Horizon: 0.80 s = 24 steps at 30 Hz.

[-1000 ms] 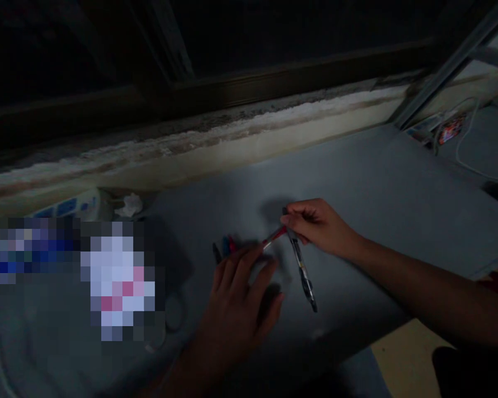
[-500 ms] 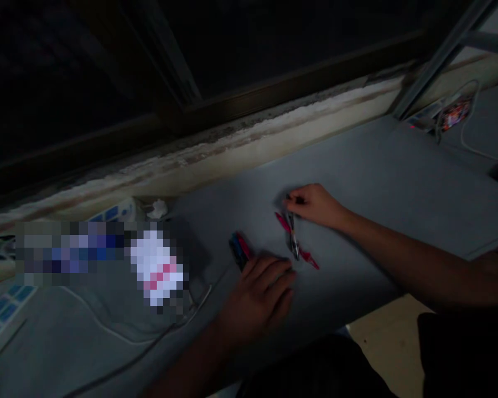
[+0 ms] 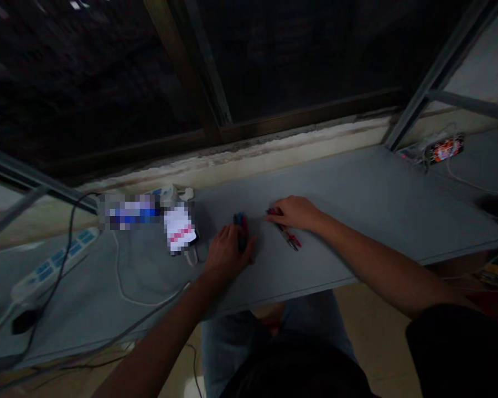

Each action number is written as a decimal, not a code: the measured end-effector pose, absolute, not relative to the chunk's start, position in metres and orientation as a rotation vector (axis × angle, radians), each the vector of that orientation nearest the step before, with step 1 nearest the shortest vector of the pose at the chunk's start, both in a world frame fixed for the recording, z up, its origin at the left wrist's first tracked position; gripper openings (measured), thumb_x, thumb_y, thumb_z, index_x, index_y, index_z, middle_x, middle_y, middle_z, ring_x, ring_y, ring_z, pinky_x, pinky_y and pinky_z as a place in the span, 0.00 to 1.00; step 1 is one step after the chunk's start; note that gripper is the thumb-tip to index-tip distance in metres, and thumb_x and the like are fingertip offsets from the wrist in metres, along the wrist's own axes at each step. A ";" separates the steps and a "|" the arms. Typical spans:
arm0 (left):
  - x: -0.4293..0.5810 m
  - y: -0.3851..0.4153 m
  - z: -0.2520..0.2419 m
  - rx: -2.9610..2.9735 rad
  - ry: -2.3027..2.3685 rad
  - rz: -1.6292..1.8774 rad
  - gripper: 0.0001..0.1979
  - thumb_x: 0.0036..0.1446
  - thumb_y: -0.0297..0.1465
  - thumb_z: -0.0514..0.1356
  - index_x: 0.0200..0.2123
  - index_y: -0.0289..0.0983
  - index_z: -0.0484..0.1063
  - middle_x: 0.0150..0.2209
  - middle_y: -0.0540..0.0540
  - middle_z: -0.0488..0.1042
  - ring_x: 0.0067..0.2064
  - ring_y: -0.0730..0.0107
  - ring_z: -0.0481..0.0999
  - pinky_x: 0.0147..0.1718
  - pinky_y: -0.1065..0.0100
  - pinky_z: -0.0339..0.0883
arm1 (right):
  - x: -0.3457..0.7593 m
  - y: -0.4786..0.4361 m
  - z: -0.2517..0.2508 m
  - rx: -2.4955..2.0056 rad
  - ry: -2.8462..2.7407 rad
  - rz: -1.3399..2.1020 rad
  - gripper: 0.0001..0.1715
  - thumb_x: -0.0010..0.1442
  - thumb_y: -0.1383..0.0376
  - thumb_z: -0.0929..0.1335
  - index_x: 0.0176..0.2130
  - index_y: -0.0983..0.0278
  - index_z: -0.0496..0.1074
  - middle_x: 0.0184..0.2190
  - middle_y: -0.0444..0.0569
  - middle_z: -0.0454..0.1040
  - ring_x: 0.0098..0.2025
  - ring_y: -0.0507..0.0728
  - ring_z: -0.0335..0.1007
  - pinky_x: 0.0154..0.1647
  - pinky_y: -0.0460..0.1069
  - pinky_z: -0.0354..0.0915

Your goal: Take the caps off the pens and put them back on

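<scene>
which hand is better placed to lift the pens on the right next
Probably the right hand: its fingers are at the far end of those pens. The left hand is apart from them, at another bunch of pens.

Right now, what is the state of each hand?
Left hand: curled over a pen cluster; grip cannot be told.
Right hand: curled at other pens; grip cannot be told.

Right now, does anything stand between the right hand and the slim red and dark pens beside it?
Nothing visible does: the right hand is at the far ends of the slim red and dark pens. The left hand is elsewhere, at blue and red pens.
</scene>
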<state>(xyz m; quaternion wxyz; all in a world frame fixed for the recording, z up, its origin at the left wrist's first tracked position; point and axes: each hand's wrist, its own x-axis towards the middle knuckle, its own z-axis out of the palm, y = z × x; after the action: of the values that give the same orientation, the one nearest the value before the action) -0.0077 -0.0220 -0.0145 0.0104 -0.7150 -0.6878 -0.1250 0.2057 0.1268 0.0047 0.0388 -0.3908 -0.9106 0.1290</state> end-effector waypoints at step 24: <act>0.016 0.038 0.038 -2.222 -2.587 0.258 0.25 0.64 0.50 0.52 0.37 0.37 0.80 0.32 0.41 0.79 0.33 0.56 0.77 0.33 0.63 0.63 | 0.204 0.122 0.012 -1.328 -2.672 0.455 0.44 0.74 0.39 0.55 0.44 0.68 0.82 0.40 0.65 0.82 0.41 0.65 0.80 0.38 0.53 0.68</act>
<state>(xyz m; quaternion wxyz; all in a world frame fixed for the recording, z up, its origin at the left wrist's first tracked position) 0.0165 0.0376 0.0380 -0.1388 -0.6433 -0.7492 0.0748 0.2040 0.1222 0.0118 0.0617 -0.4392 -0.8835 0.1505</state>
